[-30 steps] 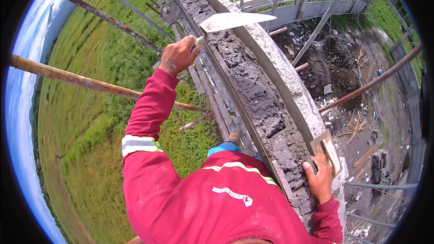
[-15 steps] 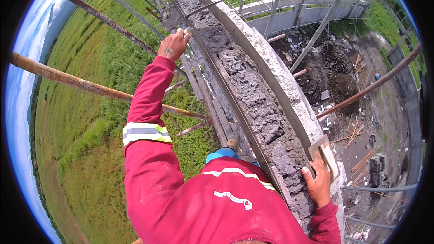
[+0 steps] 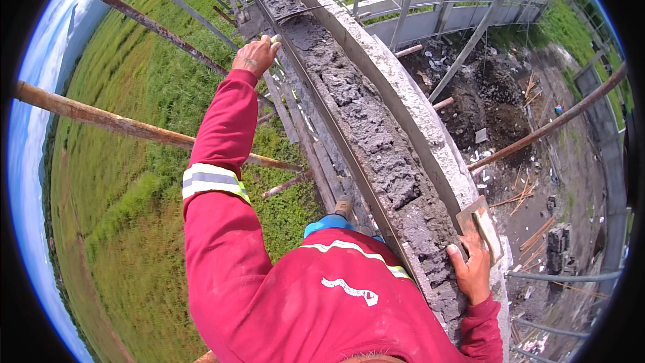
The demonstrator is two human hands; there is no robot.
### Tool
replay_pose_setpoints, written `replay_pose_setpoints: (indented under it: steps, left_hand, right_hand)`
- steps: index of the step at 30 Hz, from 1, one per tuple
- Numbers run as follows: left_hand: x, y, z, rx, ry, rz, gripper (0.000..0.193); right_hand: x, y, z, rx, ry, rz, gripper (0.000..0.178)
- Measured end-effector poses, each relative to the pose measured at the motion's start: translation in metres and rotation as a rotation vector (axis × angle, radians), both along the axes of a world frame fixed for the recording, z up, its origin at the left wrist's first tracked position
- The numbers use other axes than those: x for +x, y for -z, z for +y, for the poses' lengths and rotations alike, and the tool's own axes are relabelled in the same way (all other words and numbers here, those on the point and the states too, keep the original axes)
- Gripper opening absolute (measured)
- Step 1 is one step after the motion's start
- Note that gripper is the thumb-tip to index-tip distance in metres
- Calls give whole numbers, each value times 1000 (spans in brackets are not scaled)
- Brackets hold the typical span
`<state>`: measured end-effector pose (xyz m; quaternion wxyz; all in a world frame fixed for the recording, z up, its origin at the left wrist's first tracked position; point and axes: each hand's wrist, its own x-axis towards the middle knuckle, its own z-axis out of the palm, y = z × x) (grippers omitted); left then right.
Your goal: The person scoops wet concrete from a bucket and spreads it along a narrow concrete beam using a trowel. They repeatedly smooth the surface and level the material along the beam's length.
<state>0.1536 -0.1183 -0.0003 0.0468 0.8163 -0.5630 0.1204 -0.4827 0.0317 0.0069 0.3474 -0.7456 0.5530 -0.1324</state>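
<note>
At the upper middle, my left hand is closed beside the outer edge of the wall form. A small pale end sticks out of its fist; the rest is hidden. My right hand, low on the right, grips a plastering trowel with a flat rectangular blade and a pale handle. That hand rests at the inner side of the wall top, its thumb over the mortar. Rough, wet grey mortar fills the long channel between a thin edge board and a raised concrete rim.
Narrow scaffold planks run along the left, with my boot on them. Rusty poles jut out over grass far below. A thin rod crosses the channel ahead. Rubble and soil lie below on the right.
My left hand has shifted slightly left and down. The right hand and trowel stay almost in place, and the whole view has moved a little.
</note>
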Motion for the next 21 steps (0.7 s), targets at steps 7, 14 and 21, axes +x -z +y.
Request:
replay_pose_setpoints:
  steps: [7, 14, 21]
  left_hand:
    - [-37, 45, 31, -823, -60, 707, 50]
    - [-118, 184, 123, -1011, -388, 1546, 36]
    - [-192, 336, 259, -637, -865, 1608, 32]
  right_hand:
    - [1, 1, -36, 265, -156, -90, 62]
    - [76, 30, -91, 328, -284, -288, 76]
    - [85, 48, -92, 349, -263, -254, 81]
